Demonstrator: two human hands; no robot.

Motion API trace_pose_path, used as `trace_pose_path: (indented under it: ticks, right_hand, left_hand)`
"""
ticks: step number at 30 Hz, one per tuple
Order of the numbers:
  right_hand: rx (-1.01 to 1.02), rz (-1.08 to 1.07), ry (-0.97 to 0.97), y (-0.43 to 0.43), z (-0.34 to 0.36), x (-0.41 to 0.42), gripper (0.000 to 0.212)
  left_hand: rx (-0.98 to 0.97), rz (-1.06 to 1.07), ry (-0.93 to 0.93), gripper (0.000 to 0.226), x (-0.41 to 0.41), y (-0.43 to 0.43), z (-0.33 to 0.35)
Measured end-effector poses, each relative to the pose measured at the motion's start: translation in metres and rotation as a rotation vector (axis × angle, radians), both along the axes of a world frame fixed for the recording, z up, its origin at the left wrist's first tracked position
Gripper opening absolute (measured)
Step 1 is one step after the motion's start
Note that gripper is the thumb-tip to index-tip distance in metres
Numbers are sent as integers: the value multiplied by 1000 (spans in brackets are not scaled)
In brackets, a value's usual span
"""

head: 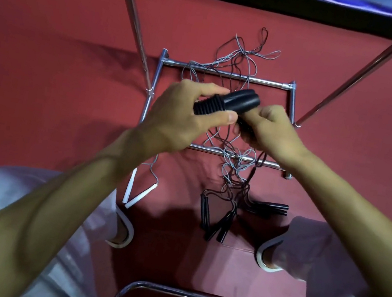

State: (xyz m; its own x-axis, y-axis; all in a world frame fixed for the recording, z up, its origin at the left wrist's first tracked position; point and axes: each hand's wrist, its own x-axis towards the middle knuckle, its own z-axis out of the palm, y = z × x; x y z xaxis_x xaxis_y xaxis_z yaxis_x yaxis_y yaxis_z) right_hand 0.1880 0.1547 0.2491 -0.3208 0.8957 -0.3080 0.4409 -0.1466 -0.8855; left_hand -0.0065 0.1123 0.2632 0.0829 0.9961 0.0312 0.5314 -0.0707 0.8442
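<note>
My left hand (185,115) grips a black skipping-rope handle (226,101) by its ribbed end, thumb underneath and fingers over the top. My right hand (271,130) holds the same bundle from the right, its fingers curled round a second dark handle and rope below the smooth black end. Both hands are raised above a chrome rack (226,75) on the red floor. A tangle of thin grey and dark ropes (242,59) is draped over the rack's bars and hangs down under my hands.
Several black handles (219,220) lie on the red floor in front of the rack, with two white handles (135,190) to their left. Two slanted chrome poles (134,14) rise from the rack. My knees and a chrome chair bar (190,295) fill the bottom.
</note>
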Motion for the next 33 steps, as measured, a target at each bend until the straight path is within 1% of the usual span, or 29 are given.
trace_pose_path:
  ticks: [1, 3, 5, 6, 8, 10, 11, 12, 13, 14, 15, 16, 18, 19, 20, 21, 23, 26, 28, 30, 32, 33]
  right_hand:
    - [80, 13, 1, 2, 0, 4, 40]
    - [297, 68, -87, 6, -3, 11, 35]
    - [448, 68, -102, 5, -2, 16, 21]
    - [517, 50, -82, 4, 1, 18, 15]
    - [667, 56, -77, 5, 8, 24, 6]
    - [830, 145, -171, 8, 12, 30, 14]
    - [863, 192, -212, 9, 14, 32, 19]
    - [857, 228, -234, 11, 16, 33, 21]
    - [806, 253, -232, 11, 18, 33, 23]
    - [700, 275, -210, 10, 20, 33, 26]
    - [523, 285, -137, 10, 21, 33, 28]
    - [289, 279, -17, 9, 25, 32, 29]
    - [-255, 207, 279, 7, 34, 30, 30]
    - [-442, 170, 384, 6, 39, 29, 33]
    - [-526, 148, 445, 5, 42, 28, 34]
    - [-545, 140, 468, 4, 44, 27, 35]
    - [-463, 159, 418, 3, 45, 25, 34]
    - [-208, 215, 270, 0, 39, 21, 35]
    - [-12, 229, 129, -4, 36, 20, 28]
    - [182, 251, -5, -6, 35, 22, 30]
    - [298, 260, -68, -4, 36, 27, 31]
    - [311, 254, -66, -1, 37, 29, 30]
  left_hand:
    - [-18, 2, -54, 43, -1, 1, 2]
    - [-65, 9, -191, 35, -1, 0, 9]
    - [-148, 6, -360, 11, -2, -2, 18]
    - [-204, 11, -443, 11, -2, -3, 22]
    - [-342, 20, -598, 27, -3, -3, 28]
    - [-500, -16, -733, 34, -7, 0, 33]
    - [-571, -51, -777, 36, -10, 2, 34]
    - [-630, -76, -808, 36, -13, 4, 34]
    - [-670, -100, -827, 36, -15, 6, 35]
    - [-701, -121, -839, 38, -18, 7, 33]
    - [-723, -143, -846, 41, -20, 9, 33]
    - [-740, -168, -854, 41, -22, 10, 32]
    - [-763, -232, -903, 46, -25, 10, 32]
    - [-775, -250, -933, 51, -27, 10, 33]
    - [-783, -263, -953, 54, -29, 10, 34]
    - [-781, -268, -960, 55, -30, 10, 36]
    - [-775, -255, -945, 54, -30, 11, 37]
    - [-771, -221, -903, 51, -29, 12, 34]
    - [-780, -204, -881, 51, -29, 13, 31]
    - [-791, -203, -881, 48, -30, 13, 29]
    - [-799, -212, -901, 47, -30, 14, 29]
    - [-803, -217, -916, 47, -30, 14, 29]
